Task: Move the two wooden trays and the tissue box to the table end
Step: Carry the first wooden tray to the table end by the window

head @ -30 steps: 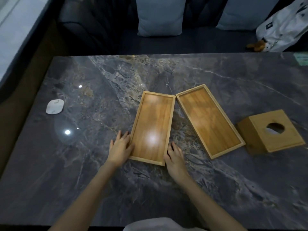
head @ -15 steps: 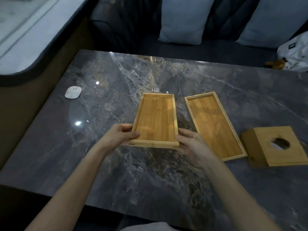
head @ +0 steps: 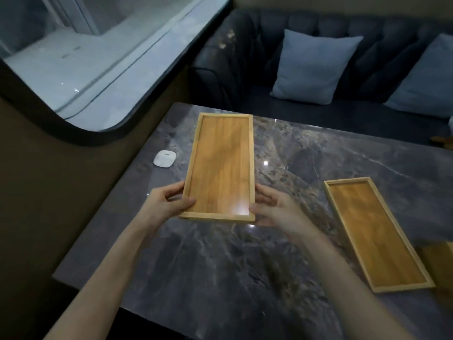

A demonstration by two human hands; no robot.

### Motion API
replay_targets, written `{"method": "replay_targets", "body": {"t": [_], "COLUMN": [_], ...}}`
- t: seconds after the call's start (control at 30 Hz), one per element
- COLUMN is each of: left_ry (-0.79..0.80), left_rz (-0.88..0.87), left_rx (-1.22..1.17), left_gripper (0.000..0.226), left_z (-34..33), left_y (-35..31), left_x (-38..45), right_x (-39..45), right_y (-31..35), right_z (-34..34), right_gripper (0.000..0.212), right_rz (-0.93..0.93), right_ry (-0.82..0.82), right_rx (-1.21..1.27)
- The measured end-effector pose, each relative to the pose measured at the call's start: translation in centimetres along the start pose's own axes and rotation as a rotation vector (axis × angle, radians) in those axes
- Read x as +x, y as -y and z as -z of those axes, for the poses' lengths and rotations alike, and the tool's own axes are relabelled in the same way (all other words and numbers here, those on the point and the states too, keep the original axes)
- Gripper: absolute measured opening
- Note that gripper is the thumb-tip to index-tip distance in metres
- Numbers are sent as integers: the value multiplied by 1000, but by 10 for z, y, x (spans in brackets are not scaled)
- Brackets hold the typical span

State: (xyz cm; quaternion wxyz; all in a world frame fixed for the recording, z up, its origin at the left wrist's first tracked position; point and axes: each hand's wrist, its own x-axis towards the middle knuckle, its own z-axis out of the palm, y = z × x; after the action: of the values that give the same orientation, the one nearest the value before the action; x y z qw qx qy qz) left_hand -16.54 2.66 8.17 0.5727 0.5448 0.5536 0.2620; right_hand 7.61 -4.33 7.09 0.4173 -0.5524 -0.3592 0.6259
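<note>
I hold one long wooden tray (head: 221,165) in the air above the left part of the dark marble table (head: 220,278). My left hand (head: 169,204) grips its near left corner and my right hand (head: 274,208) grips its near right corner. The second wooden tray (head: 375,234) lies flat on the table to the right. Only a corner of the wooden tissue box (head: 438,263) shows at the right edge, just beyond that tray.
A small white rounded device (head: 164,159) lies near the table's left edge, beside the held tray. A dark sofa (head: 245,69) with light blue cushions (head: 313,67) runs behind the table. A brown wall with a window ledge (head: 85,77) borders the left side.
Both hands took hold of the left tray, lifted it off the table and carried it up and to the left. My view swung left, so the tissue box slid nearly out of frame.
</note>
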Motion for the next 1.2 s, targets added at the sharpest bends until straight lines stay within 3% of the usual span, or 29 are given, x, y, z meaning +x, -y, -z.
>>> {"method": "replay_targets", "body": {"t": [0.2, 0.43, 1.0, 1.2], "left_ry": [-29, -43, 65, -23], "left_rz": [28, 135, 263, 224], "left_rx": [78, 45, 59, 197], "left_gripper": [59, 55, 52, 48], "left_z": [89, 152, 208, 207], "left_y": [21, 60, 118, 132], "left_x": [14, 40, 92, 105], "right_x": [50, 111, 174, 181], "right_y": [-7, -44, -80, -90], "right_z": [-89, -168, -222, -231], "right_gripper": [48, 55, 51, 52], "right_rz": [-16, -164, -260, -206], "right_ry": [23, -24, -126, -176], "right_rx": [8, 21, -58, -232]}}
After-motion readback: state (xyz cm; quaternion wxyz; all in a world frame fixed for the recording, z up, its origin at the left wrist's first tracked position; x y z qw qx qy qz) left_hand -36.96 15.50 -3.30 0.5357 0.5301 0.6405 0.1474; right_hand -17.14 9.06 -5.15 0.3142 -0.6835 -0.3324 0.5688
